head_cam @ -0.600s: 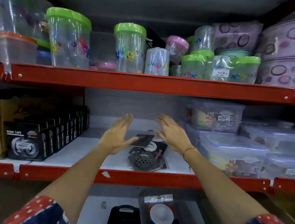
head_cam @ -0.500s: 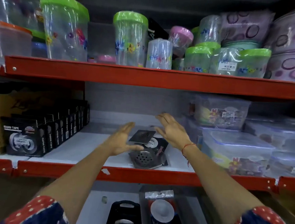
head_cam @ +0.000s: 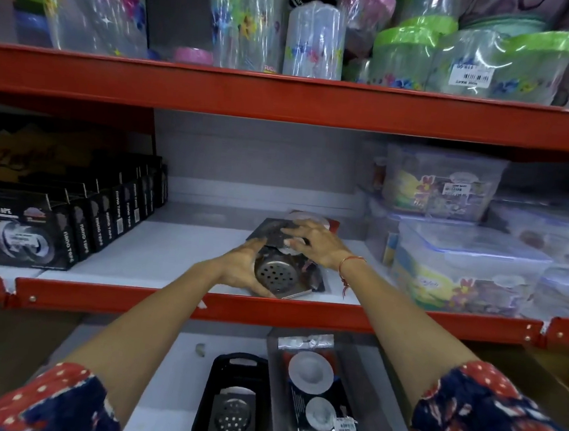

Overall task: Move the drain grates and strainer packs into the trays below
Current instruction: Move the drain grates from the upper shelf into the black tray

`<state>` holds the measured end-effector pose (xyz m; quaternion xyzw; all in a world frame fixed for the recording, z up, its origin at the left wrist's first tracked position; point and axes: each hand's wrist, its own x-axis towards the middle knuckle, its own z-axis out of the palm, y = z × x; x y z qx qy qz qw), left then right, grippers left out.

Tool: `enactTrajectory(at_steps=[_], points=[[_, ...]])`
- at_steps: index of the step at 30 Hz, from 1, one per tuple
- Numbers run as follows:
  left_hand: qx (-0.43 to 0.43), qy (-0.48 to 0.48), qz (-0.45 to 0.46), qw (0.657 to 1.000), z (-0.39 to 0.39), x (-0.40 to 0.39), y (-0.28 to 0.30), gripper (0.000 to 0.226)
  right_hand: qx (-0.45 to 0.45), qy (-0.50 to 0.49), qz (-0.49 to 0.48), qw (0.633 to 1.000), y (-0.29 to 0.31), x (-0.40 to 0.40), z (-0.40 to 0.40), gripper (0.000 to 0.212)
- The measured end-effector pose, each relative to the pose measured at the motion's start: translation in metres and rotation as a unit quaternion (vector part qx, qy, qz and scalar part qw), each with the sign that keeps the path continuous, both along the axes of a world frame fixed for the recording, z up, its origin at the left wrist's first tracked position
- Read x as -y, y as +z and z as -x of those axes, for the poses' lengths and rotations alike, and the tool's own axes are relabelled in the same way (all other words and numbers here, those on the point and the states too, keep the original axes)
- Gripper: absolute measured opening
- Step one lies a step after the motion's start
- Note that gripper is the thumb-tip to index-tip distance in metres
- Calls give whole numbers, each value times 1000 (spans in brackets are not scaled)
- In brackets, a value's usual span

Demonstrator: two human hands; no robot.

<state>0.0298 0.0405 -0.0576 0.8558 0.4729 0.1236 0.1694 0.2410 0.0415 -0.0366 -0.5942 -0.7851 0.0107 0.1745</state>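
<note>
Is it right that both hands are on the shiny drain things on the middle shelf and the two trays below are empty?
Not quite. The head view shows the black tray already holds a grate and the clear tray a strainer pack. Left hand and right hand are on the drain grates.

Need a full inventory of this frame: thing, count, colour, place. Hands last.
drain grate: one, steel, front of middle shelf, under the left hand
strainer packs: small pile, dark with white discs, behind the grate; count unclear
tape boxes: a row, black, middle shelf left
lidded boxes: several stacked, clear, floral print, middle shelf right
jars: many, clear with green or pink lids, wrapped, top shelf
black tray: one, lower shelf, holds a grate
clear tray: one, lower shelf right of the black tray, holds a strainer pack
shelf rails: red
left hand: curled against the grate's left side
right hand: spread on the packs
</note>
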Motion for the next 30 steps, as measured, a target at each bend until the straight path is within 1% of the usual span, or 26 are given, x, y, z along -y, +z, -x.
enactTrajectory(at_steps=[1,2,4,5,8,12,15,18,21,25,30], points=[[-2,3,2,1000,1,4,3,129,-1,-1,13,1000,-1,0,0,46],[3,-1,7,1000,2,6,6,124,0,-3,22,1000,-3,-1,0,46],[18,-7,32,999,3,11,9,103,-6,-13,30,999,-9,-1,-1,49],[24,-3,33,999,5,-2,12,98,-10,-12,27,1000,-8,-16,-2,50],[40,15,26,999,14,-7,11,101,-26,-19,17,999,-8,-20,-4,55],[42,24,29,998,25,-11,6,112,-54,-11,0,998,-9,-25,-1,56],[44,36,42,997,36,-16,7,110,-44,-3,25,999,0,-36,2,57],[39,49,48,997,46,-20,9,113,-3,14,64,998,14,-43,6,56],[31,62,55,996,60,-24,11,115,17,23,106,994,23,-51,10,52],[22,60,67,996,77,-34,11,116,20,6,133,991,26,-66,13,42],[17,44,82,996,89,-44,15,113,31,-16,152,988,34,-72,20,41]])
